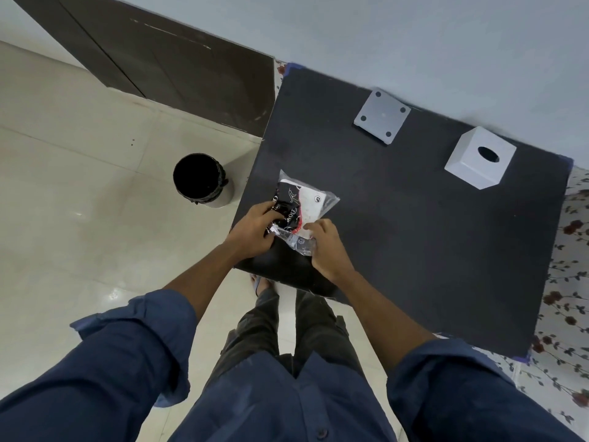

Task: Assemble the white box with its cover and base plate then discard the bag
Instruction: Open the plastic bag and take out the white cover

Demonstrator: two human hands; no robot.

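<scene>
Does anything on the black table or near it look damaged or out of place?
Nothing looks spilled or broken. The white box and the plate with four holes lie apart near the wall. Both hands, left hand and right hand, grip the clear bag, crumpled at its near end.

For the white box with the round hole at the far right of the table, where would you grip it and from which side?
Judging by shape, the white box is best taken from above, fingers pinching two opposite side walls. It sits flat on the black table, hole upward, with open space all round, clear of the base plate. The right hand is nearer, though both hands are now on the bag.
</scene>
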